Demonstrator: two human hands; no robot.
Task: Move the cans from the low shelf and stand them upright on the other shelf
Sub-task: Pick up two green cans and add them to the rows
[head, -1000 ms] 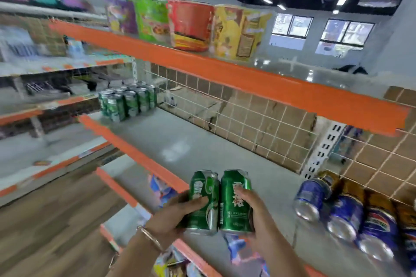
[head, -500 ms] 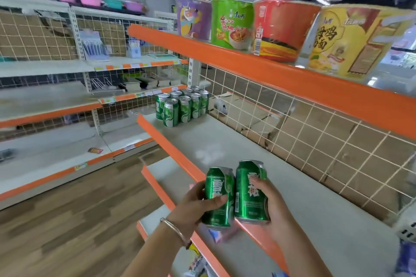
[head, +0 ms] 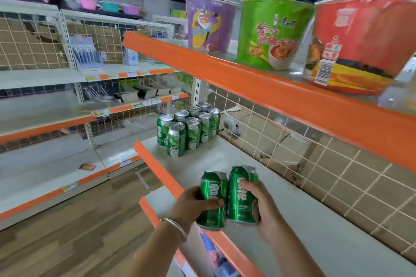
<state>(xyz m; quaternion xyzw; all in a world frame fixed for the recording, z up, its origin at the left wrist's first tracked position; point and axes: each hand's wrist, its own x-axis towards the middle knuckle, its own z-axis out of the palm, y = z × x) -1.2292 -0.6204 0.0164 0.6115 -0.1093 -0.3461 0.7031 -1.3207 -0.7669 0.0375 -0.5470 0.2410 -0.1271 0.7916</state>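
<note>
Nearest, the left hand [head: 193, 203] grips one green can [head: 213, 200] and the right hand [head: 264, 206] grips another can [head: 242, 195], both upright over the shelf [head: 247, 164] front edge, likely ready to join the standing cans [head: 186, 129] at its far end.

Left hand [head: 193, 203], right hand [head: 263, 207] each grip green can; background blurred.

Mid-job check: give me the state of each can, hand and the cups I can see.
Left hand: grips left can, upright.
Right hand: grips right can, upright.
Can group: standing upright on middle shelf.
Noodle cups: upright on top shelf.
</note>
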